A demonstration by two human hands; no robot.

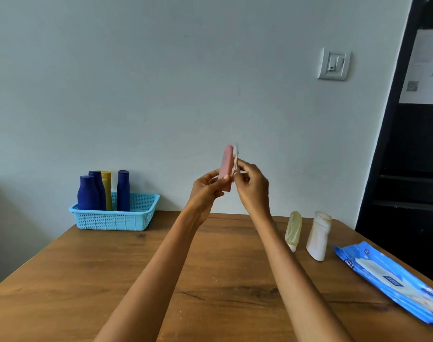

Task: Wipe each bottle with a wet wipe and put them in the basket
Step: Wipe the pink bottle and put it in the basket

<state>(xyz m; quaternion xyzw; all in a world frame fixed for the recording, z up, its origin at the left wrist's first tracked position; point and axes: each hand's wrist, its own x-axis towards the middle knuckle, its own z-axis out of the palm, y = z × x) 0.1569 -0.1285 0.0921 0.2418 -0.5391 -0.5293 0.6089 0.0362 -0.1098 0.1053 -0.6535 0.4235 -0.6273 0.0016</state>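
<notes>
the left hand (208,185) grips the pink bottle (226,166) upright, well above the table (210,280); the right hand (251,182) pinches a wet wipe (235,159) against its side. rubbing hard could twist the bottle from the left fingers, far from the basket (116,218).

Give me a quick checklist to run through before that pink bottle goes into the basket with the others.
1. Pink plastic bottle held firmly by left hand: ok.
2. White wet wipe against the bottle, pinched by right hand: ok.
3. Whole bottle wiped: cannot tell.
4. Light blue plastic basket has free room at its right end: ok.
5. Path over the wooden table to the basket clear: ok.
</notes>
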